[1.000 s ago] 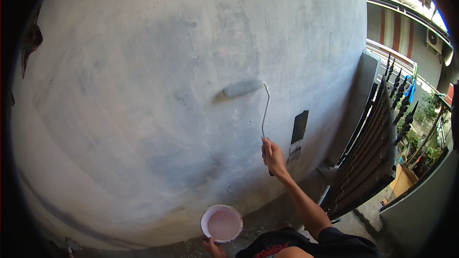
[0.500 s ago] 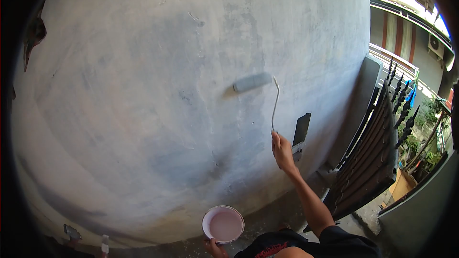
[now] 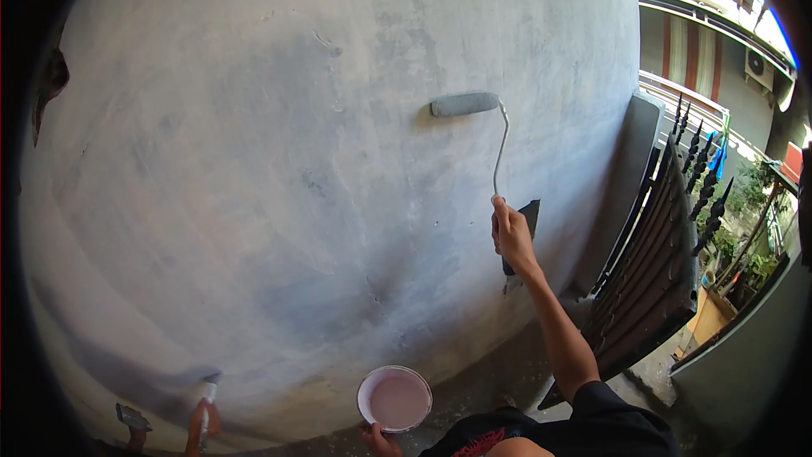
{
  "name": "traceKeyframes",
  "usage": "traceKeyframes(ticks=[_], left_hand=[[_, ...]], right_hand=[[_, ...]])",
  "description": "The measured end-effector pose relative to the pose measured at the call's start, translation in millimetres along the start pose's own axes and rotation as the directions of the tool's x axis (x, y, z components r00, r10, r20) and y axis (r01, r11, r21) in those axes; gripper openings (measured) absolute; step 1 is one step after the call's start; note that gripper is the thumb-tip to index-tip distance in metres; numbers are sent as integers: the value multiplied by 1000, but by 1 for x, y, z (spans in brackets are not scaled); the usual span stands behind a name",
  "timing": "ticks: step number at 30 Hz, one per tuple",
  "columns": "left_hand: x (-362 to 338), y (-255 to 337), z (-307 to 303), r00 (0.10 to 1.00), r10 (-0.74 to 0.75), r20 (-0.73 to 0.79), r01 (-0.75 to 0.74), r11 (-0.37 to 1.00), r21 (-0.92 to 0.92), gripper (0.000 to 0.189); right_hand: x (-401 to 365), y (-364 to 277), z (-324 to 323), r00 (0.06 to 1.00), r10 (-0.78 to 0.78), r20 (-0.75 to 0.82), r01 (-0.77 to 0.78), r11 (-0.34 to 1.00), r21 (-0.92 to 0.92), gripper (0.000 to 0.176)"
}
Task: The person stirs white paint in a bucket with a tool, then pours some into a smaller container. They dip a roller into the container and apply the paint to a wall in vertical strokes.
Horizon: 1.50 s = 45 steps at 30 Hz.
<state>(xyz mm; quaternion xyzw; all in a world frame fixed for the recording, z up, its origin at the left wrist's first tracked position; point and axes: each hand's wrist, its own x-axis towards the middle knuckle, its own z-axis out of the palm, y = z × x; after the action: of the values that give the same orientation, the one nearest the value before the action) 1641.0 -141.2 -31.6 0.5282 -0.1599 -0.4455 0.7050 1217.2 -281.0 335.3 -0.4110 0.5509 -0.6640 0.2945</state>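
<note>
My right hand [image 3: 512,233] is wrapped round the handle of a paint roller [image 3: 465,105], whose grey sleeve lies against the wall [image 3: 254,161] right of its middle. A thin bent metal rod joins sleeve and handle. Low in the view, my left hand [image 3: 381,440] grips the rim of a round bucket [image 3: 394,399] with pale pinkish paint inside. Uneven whitish and grey patches cover the wall. Part of a dark rectangular opening [image 3: 531,218] shows behind my right hand.
At lower left, another person's hand [image 3: 203,419] holds a paintbrush [image 3: 209,389] at the wall; a flat dark tool [image 3: 131,416] is held beside it. A dark spiked metal gate [image 3: 651,271] stands open on the right. Plants [image 3: 753,195] lie beyond.
My right hand and the roller have moved up and slightly right along the wall. The other person's paintbrush has risen onto the wall. The bucket stays in my left hand.
</note>
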Motion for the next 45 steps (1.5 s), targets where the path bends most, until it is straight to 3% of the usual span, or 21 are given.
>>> traceKeyframes(ticks=[3, 7, 9, 10, 17, 22, 24, 25, 27, 29, 33, 38, 42, 45], left_hand=[[-2, 4, 9, 993, -74, -94, 83, 992, 95, 30], [35, -37, -18, 999, 9, -44, 0, 977, 214, 31], [-4, 5, 23, 998, -54, -39, 55, 998, 10, 32], [-3, 5, 24, 998, -53, -39, 54, 998, 14, 32], [-19, 31, 54, 990, -80, 119, 84, 996, -33, 32], [-27, 32, 59, 991, -78, 113, 82, 996, -29, 29], [-11, 17, 39, 988, -113, 105, 97, 984, 147, 29], [-8, 11, 35, 989, -111, 102, 95, 985, 147, 29], [-8, 2, 29, 988, -7, 154, 7, 1000, 3, 31], [-36, 29, 48, 990, -24, 141, 29, 999, -40, 32], [-57, 59, 61, 991, -19, 130, 25, 999, -45, 33], [-19, 32, 20, 990, -32, 136, 34, 999, -15, 28], [-3, 17, 6, 996, -24, 84, 16, 995, 99, 26], [-29, 41, 32, 996, -48, 80, 44, 998, 45, 26]], right_hand=[[-6, 42, 9, 995, -74, -71, 68, 995, -79, 60], [-36, 101, 11, 992, -58, -115, 36, 982, -185, 58], [-37, 95, 9, 993, -19, -118, -6, 978, -206, 57], [-39, 88, 9, 992, 23, -121, -50, 973, -224, 57], [14, -9, 8, 957, -256, -135, 209, 935, -288, 59], [14, -10, 12, 980, -165, -115, 138, 967, -216, 57], [1, 14, 14, 982, -148, -115, 123, 971, -203, 56], [-5, 33, 13, 985, -125, -118, 98, 972, -215, 56], [-22, 59, 13, 988, -102, -114, 75, 971, -226, 56], [-35, 72, 13, 985, -89, -150, 51, 971, -235, 55], [-21, 46, 22, 977, -149, -150, 114, 968, -223, 61], [39, -44, 20, 890, -430, -154, 354, 863, -361, 58], [69, -104, 19, 892, -444, -87, 395, 857, -330, 58], [66, -95, 19, 897, -433, -87, 393, 873, -289, 58]])
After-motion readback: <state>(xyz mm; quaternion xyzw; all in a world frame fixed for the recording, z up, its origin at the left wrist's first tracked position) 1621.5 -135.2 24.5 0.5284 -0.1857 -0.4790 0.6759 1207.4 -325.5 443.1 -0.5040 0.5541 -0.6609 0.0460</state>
